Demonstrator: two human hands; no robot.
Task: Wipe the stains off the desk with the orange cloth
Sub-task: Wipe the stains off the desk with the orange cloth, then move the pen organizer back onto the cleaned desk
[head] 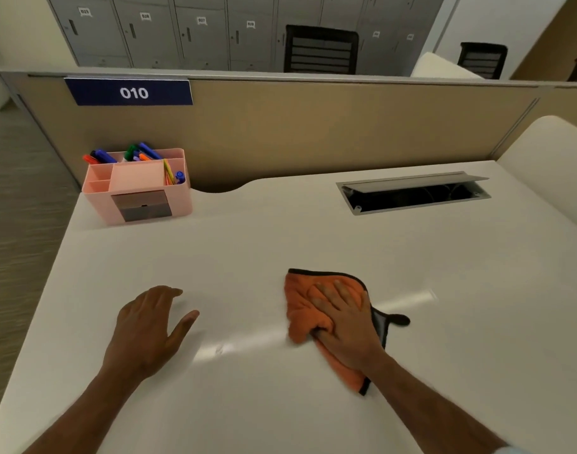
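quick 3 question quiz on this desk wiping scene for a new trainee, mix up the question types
1. True or false: the left hand is holding the orange cloth.
2. Which hand presses the cloth onto the desk? A) left B) right C) both
3. Fill in: the pink organizer stands at the desk's far ____ corner.

Key: 1 false, the left hand rests bare on the desk. 2 B, the right hand. 3 left.

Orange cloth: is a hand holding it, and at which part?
The right hand presses flat on the middle of the orange cloth, thumb tucked into a fold. The left hand holds nothing.
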